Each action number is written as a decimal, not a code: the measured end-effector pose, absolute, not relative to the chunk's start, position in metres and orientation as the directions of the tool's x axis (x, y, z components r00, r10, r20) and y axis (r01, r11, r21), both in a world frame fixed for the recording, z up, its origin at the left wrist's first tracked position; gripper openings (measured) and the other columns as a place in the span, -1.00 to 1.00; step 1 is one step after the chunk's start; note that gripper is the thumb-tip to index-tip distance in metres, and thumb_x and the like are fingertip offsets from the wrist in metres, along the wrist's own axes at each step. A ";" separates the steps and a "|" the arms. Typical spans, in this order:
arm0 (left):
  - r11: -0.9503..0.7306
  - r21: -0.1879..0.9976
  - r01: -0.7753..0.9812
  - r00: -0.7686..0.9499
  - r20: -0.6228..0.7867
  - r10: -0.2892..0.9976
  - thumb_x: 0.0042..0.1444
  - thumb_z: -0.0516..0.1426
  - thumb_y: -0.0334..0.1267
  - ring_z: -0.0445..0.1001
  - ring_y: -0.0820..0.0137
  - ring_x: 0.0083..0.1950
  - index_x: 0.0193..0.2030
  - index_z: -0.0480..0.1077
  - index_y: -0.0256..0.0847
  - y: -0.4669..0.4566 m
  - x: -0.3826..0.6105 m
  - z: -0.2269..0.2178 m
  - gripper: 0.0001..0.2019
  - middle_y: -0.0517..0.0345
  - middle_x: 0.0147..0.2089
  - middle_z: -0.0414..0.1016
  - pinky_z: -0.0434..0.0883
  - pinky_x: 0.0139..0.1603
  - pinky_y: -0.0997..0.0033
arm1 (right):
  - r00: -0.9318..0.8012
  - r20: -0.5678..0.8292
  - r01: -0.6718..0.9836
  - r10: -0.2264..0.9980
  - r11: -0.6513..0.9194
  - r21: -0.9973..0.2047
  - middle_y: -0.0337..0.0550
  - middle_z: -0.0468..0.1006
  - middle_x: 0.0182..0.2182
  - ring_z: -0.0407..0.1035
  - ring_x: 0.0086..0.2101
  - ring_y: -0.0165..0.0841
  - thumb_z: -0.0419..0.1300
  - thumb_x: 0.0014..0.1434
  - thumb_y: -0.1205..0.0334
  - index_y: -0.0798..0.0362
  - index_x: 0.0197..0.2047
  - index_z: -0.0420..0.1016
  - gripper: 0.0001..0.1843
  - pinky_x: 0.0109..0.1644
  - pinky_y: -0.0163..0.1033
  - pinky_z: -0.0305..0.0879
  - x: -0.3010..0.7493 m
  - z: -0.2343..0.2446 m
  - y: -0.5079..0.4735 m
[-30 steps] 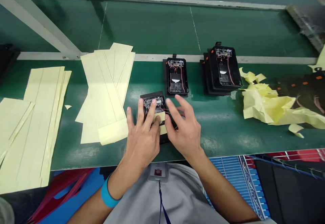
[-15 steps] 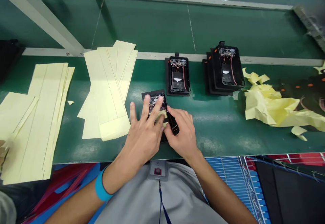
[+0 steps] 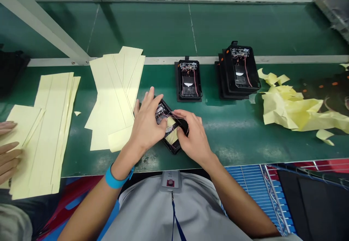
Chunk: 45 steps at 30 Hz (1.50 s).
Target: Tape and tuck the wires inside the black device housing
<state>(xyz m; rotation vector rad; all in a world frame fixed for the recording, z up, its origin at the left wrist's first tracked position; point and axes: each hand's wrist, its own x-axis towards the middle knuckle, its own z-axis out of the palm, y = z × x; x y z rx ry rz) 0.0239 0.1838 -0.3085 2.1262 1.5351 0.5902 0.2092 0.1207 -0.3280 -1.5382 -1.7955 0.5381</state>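
A small black device case (image 3: 171,144) with a circuit board and thin red wires lies tilted on the green bench, a pale yellow strip across its middle. My left hand (image 3: 145,122) grips its upper left side, thumb on the board. My right hand (image 3: 191,139) holds its right side, fingers curled over the edge and the yellow strip.
Another open case (image 3: 188,82) and a stack of cases (image 3: 238,73) stand further back. Yellow paper sheets (image 3: 114,95) lie to the left, crumpled yellow paper (image 3: 294,110) to the right. Another person's hand (image 3: 8,150) rests on sheets at the far left. A wire rack (image 3: 267,186) sits below the bench edge.
The case has been turned counter-clockwise and shifted slightly away from me. Both hands closed round it. Another person's hand has come into view at the left.
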 end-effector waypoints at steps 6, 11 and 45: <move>-0.290 0.490 0.822 0.254 0.141 0.957 0.15 0.26 -0.26 0.32 -0.13 0.57 0.51 0.34 -0.10 0.185 0.036 -0.322 -0.26 0.05 0.73 -0.07 -0.01 0.73 -0.42 | 0.059 0.257 0.734 0.965 0.132 -0.666 -0.06 0.65 0.07 0.46 0.11 -0.07 0.18 0.31 0.40 -0.03 0.14 0.48 -0.64 0.14 0.08 0.29 0.196 -0.333 0.127; -0.299 0.470 0.830 0.248 0.169 0.954 0.26 0.21 -0.21 0.30 -0.14 0.56 0.51 0.28 -0.16 0.182 0.036 -0.321 -0.33 -0.02 0.74 -0.09 -0.05 0.69 -0.46 | 0.063 0.269 0.745 0.961 0.134 -0.653 -0.10 0.66 0.00 0.43 0.08 -0.07 0.19 0.31 0.39 -0.04 0.09 0.51 -0.69 0.10 0.07 0.25 0.196 -0.335 0.127; -0.704 -0.089 0.705 0.704 0.215 0.677 0.58 0.05 -0.08 -0.49 0.00 0.80 0.52 0.38 -0.18 0.147 0.002 -0.305 -0.51 0.19 0.75 -0.25 -0.66 0.75 -0.31 | 0.038 0.344 0.656 0.938 0.236 -0.717 -0.21 0.68 -0.09 0.50 0.05 -0.23 0.25 0.28 0.47 -0.02 0.09 0.63 -0.64 0.15 -0.02 0.23 0.204 -0.343 0.126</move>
